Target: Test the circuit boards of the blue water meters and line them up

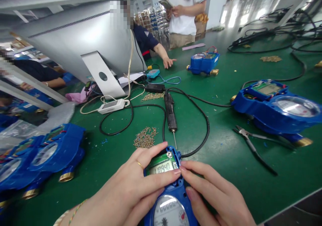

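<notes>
A blue water meter (190, 216) lies in front of me at the bottom centre, with its round dial (171, 211) nearest to me. Above the dial, an open housing shows a green circuit board with a lit digital display (163, 167). My left hand (136, 182) lies across the meter, index finger along the far end and another finger below the display, gripping the housing. At the housing's right edge, my right hand (213, 192) presses its fingertips close to the left ones. Whether a small part sits between the fingertips is hidden. Just beyond lies an electric screwdriver (171, 111), bit towards the meter.
Loose screws (145, 138) lie beyond my left hand. Pliers (254, 147) and another blue meter (271, 108) are on the right; more meters (57, 148) stand left. Black cable loops (207, 125) cross the green table. A monitor (83, 34) and a co-worker's hand (168, 61) are farther back.
</notes>
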### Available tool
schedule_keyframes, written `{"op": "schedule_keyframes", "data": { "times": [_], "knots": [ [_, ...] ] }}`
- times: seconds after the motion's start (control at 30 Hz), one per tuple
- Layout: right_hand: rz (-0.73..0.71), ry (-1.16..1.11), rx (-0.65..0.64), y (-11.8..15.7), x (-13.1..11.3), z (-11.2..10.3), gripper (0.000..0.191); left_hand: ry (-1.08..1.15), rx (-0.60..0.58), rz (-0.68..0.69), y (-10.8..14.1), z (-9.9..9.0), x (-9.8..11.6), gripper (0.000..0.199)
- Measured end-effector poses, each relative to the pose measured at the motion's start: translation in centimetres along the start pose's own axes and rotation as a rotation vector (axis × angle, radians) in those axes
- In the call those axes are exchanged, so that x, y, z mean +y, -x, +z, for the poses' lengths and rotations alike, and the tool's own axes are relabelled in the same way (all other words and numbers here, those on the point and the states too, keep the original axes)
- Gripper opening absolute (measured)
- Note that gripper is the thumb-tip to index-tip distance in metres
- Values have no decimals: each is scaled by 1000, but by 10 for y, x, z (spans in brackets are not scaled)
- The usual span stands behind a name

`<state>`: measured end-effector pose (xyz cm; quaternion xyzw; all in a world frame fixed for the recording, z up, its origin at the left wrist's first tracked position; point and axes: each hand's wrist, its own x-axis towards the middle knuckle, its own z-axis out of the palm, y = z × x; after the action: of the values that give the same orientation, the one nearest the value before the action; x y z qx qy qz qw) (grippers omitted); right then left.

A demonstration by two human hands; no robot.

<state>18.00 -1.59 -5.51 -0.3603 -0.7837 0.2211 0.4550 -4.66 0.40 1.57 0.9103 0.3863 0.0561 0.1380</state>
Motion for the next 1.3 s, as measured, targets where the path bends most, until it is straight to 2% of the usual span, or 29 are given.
{"op": "schedule_keyframes", "data": {
  "times": [0.07,0.13,0.2,0.27,0.4,0.47,0.57,0.67,0.77,0.87,1.0,1.1,1.2,1.3],
  "knots": [
    [37,-77,-78,-12,5,-10,28,14,-26,-4,-4,-2,2,49],
    [174,-137,-152,-32,18,-18,19,34,-59,-11,-7,-5,4,44],
    [390,-101,-94,-58,36,-19,16,62,-73,-24,-8,-8,5,41],
    [481,-56,-74,-87,59,-9,25,113,-56,-60,-7,-9,4,43],
    [594,75,-102,-141,99,28,44,296,91,-179,-1,-2,1,61],
    [653,140,-114,-161,111,46,43,362,190,-229,0,4,1,63],
    [732,168,-113,-180,121,66,39,444,333,-337,0,16,3,64],
    [793,107,-87,-189,126,72,35,569,423,-439,0,28,6,67],
    [846,-27,-32,-193,128,62,31,592,501,-444,-1,39,5,73],
    [878,-233,69,-199,120,37,31,626,549,-415,-2,45,3,74],
    [830,-595,259,-215,93,-1,19,695,586,-433,-4,47,0,70],
    [754,-820,426,-224,68,-18,18,723,561,-449,-4,47,-3,72],
    [648,-948,559,-225,51,-17,12,758,540,-418,-5,47,-6,71],
    [529,-997,625,-218,47,3,17,795,553,-370,-6,47,-8,66]
  ]
}}
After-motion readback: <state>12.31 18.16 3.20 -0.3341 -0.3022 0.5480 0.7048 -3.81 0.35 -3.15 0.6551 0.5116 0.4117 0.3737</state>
